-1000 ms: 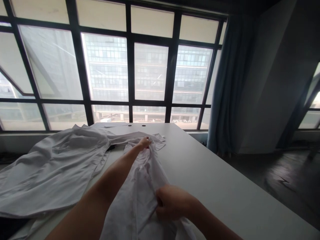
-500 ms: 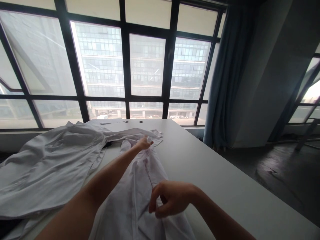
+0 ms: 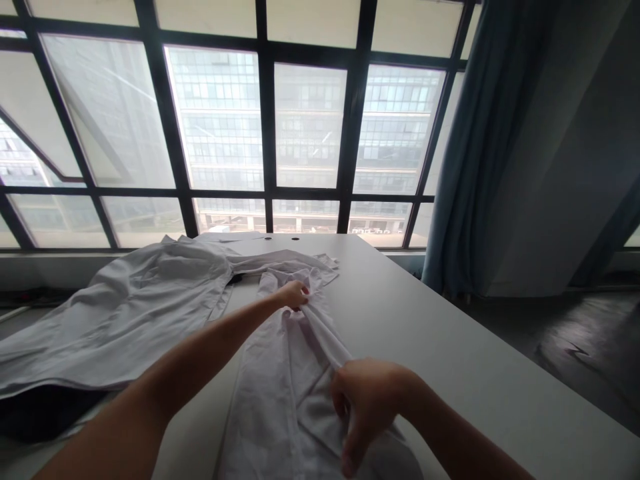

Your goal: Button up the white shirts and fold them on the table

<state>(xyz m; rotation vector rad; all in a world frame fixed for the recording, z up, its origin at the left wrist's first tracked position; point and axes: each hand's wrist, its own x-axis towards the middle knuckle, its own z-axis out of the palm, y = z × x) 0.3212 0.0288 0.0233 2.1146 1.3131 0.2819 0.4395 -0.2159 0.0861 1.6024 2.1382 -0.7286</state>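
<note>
A white shirt (image 3: 267, 393) lies lengthwise in front of me, its far part bunched up. My left hand (image 3: 295, 295) reaches across to that far part and pinches the cloth there. From it a long raised fold runs along the shirt's right side to my right hand (image 3: 367, 407). My right hand is curled over this edge, gripping cloth between thumb and fingers; part of its grip is hidden. To the left, a second white shirt (image 3: 165, 307) is spread out, one sleeve stretched past the top of the first shirt.
Both shirts rest on a white table (image 3: 450, 373), its right edge running diagonally to the near corner. Something dark (image 3: 50, 410) shows under the left shirt. Beyond the table stand large windows (image 3: 310, 127) and a blue-grey curtain (image 3: 465, 167).
My left hand has drawn cloth slightly toward me, making a raised fold. My right hand has moved onto the shirt's right edge and taken hold. The view has swung left.
</note>
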